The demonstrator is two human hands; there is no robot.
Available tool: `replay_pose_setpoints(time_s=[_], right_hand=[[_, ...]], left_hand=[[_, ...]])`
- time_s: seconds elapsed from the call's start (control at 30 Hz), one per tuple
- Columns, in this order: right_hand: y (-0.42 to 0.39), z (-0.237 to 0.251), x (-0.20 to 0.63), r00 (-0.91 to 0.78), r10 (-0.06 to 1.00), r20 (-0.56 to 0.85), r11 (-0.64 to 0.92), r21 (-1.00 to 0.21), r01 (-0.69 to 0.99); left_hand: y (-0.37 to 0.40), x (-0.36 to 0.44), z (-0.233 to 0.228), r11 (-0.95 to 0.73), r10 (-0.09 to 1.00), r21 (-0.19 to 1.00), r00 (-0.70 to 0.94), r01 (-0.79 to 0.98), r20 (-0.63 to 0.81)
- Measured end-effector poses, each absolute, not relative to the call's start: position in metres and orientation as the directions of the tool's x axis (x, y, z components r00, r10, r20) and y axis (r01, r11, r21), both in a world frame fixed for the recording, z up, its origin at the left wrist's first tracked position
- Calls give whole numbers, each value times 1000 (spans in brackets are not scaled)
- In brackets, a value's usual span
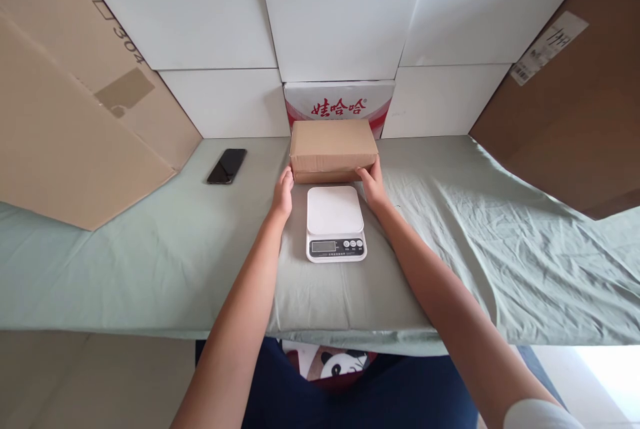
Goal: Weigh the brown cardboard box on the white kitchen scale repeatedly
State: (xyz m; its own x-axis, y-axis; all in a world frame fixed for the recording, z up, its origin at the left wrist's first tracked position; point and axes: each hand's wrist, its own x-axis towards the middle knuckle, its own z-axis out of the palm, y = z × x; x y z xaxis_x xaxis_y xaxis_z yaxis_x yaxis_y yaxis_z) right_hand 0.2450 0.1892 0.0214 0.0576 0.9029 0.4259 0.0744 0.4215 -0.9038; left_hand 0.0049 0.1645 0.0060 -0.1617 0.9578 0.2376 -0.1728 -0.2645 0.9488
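Note:
A small brown cardboard box (pixel 333 145) lies on the green cloth just behind a white kitchen scale (pixel 335 222). My left hand (pixel 283 192) touches the box's near left corner and my right hand (pixel 373 182) touches its near right corner, fingers against the box's front edge. The scale's platform is bare and its display faces me. Both forearms reach forward on either side of the scale.
A black phone (pixel 227 165) lies to the left on the green cloth (pixel 450 249). Large cardboard sheets lean at left (pixel 65 115) and right (pixel 575 115). A white-and-red printed carton (pixel 339 102) stands behind the box against white panels.

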Motion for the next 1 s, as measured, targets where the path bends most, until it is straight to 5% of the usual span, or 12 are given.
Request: replay_pose_setpoints(time_s=[0.43,1.0], right_hand=[[123,42,254,-56,807,588,588,-791,169],[59,19,261,-7,878,478,478,-878,22]], left_hand=[[112,7,22,-415,901,901,-193,-127,389],[17,11,1,-426,898,901,-156,-80,411]])
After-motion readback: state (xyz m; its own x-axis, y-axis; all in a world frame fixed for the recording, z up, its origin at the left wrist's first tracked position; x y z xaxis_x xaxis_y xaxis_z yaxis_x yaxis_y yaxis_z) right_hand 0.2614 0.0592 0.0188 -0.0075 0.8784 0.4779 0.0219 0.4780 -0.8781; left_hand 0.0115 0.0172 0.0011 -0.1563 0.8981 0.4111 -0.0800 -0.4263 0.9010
